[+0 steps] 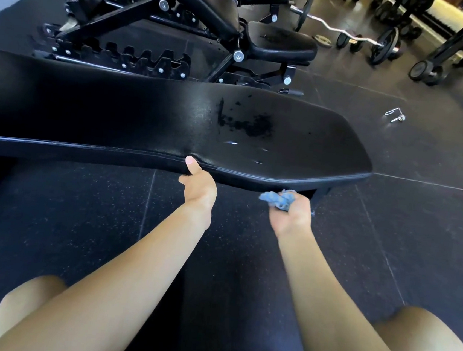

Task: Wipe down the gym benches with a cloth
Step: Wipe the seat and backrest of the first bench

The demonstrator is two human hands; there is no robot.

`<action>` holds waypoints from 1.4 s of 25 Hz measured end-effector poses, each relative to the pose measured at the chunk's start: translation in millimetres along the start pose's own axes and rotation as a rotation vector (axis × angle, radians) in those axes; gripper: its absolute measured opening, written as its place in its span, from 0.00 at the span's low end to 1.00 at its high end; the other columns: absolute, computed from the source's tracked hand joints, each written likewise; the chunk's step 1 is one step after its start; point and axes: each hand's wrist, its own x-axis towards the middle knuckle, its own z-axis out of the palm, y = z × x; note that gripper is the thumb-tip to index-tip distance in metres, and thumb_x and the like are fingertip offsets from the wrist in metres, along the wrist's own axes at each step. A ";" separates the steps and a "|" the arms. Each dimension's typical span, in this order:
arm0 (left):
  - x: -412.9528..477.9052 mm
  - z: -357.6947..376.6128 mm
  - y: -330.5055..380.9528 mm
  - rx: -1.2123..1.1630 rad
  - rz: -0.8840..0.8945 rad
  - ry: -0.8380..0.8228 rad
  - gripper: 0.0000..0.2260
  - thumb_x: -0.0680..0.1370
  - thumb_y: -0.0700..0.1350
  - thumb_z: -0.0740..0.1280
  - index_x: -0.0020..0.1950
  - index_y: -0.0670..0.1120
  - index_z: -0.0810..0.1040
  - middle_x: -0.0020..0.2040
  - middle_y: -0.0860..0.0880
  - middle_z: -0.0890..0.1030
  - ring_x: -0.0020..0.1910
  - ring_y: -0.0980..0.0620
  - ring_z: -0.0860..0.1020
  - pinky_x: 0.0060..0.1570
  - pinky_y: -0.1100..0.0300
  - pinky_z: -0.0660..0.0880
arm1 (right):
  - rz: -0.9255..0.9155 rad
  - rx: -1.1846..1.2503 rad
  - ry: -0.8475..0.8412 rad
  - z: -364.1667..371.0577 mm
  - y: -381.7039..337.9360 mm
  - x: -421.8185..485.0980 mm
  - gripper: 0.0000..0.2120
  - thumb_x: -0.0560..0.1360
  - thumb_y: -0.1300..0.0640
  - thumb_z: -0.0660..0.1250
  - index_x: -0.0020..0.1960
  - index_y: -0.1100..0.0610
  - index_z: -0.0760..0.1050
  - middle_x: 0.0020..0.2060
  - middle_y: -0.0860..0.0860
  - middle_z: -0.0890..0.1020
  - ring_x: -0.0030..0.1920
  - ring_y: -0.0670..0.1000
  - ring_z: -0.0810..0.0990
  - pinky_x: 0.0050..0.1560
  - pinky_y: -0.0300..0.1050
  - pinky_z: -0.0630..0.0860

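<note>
Head view looks down on a gym's dark speckled rubber floor [77,216]. The black padded surface [103,110] of a flat bench lies with its long axis left to right and its rounded end pointing right. Dark blotches [249,125] mark the surface toward that end. The left hand [197,186] grips the surface's near edge with the thumb on top; the fingers seem to curl underneath, hidden. The right hand [290,214] clutches a crumpled blue cloth [277,200] just below the near edge, closer to the rounded end. Behind the surface stands an adjustable bench [280,41], and farther behind lies a curl bar [334,29] with plates. A metal clip [395,114] lies on the floor past the rounded end.
</note>
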 end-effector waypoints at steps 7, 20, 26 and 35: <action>-8.1 14.9 -4.4 -0.111 0.026 0.089 0.39 0.78 0.73 0.40 0.81 0.49 0.53 0.74 0.42 0.72 0.71 0.38 0.71 0.73 0.39 0.63 | 0.120 -0.277 -0.155 5.9 30.5 -11.8 0.11 0.71 0.75 0.59 0.37 0.62 0.67 0.31 0.56 0.73 0.35 0.57 0.73 0.31 0.39 0.77; -35.3 39.8 -21.1 -0.084 0.020 -0.005 0.34 0.82 0.68 0.45 0.78 0.46 0.62 0.49 0.48 0.80 0.58 0.46 0.79 0.70 0.47 0.69 | -0.019 -0.139 -0.170 4.1 4.8 -2.3 0.09 0.78 0.57 0.57 0.39 0.52 0.70 0.33 0.49 0.75 0.29 0.49 0.71 0.34 0.41 0.70; -32.3 39.3 -22.1 -0.067 0.047 0.018 0.34 0.82 0.68 0.45 0.79 0.47 0.62 0.50 0.48 0.81 0.58 0.47 0.79 0.71 0.48 0.68 | -0.180 -0.308 0.174 -1.2 -38.7 -1.8 0.20 0.79 0.42 0.55 0.64 0.54 0.66 0.50 0.52 0.78 0.44 0.53 0.77 0.42 0.47 0.74; -26.3 32.6 -26.6 -0.073 0.018 -0.064 0.39 0.72 0.75 0.49 0.68 0.49 0.76 0.59 0.48 0.84 0.57 0.46 0.83 0.61 0.46 0.77 | -0.252 -0.828 -0.107 29.8 50.8 -51.3 0.19 0.86 0.43 0.49 0.61 0.60 0.62 0.46 0.50 0.76 0.47 0.58 0.78 0.45 0.46 0.67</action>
